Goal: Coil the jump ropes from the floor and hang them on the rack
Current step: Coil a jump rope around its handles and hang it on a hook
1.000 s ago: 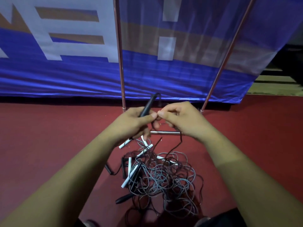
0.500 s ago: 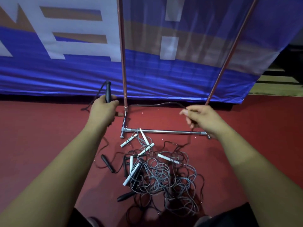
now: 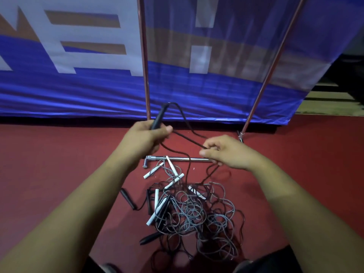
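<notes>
Between your two grips, a black rope (image 3: pixel 188 139) hangs slack.
Your left hand (image 3: pixel 146 135) clasps its handle (image 3: pixel 158 119) and your right hand (image 3: pixel 222 152) pinches the rope; below that pinch it enters the tangle (image 3: pixel 187 211) and could snag.

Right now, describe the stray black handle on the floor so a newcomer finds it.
Find the rack's silver base bar on the red floor; the rope tangle lies in front of it. The stray black handle lies on bare floor left of the tangle. Unlike the white handles, it's black, and it lies clear of the heap.
</notes>
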### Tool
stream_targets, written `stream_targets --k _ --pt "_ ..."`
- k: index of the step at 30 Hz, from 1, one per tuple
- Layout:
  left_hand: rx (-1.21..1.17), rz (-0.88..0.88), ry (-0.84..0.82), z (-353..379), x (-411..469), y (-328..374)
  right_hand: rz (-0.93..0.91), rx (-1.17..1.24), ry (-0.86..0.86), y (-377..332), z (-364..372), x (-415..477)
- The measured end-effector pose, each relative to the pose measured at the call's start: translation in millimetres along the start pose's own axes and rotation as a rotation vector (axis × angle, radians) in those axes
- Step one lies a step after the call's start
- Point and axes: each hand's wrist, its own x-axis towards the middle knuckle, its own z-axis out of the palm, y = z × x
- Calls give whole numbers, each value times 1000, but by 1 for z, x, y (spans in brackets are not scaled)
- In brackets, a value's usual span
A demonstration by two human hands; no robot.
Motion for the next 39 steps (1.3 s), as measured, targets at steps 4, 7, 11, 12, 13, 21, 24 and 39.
stream_targets --k 4,7,11,12,13,21,24,39 --pt "-256 -50 166 -23 9 -4 172 -136 -50 42 -23 -2" --pt "-245 -75 220 -35 13 -10 260 -94 11 60 -29 -7" --pt "68 -53 402 -38 15 -17 139 245 296 50 -24 -5" --pt "118 -33 387 -36 14 -18 96 291 335 37 -22 -5" --pt "117 -17 334 -32 12 -17 55 279 343 24 -20 -4" --pt "321 59 -220 10 -10 -8 -165 162 174 -36 6 -2" --pt "285 37 -76 12 -6 -9 -99 129 94 -24 8 -1" --pt "425 9 73 -26 0 -16 144 -4 55 37 -14 -7"
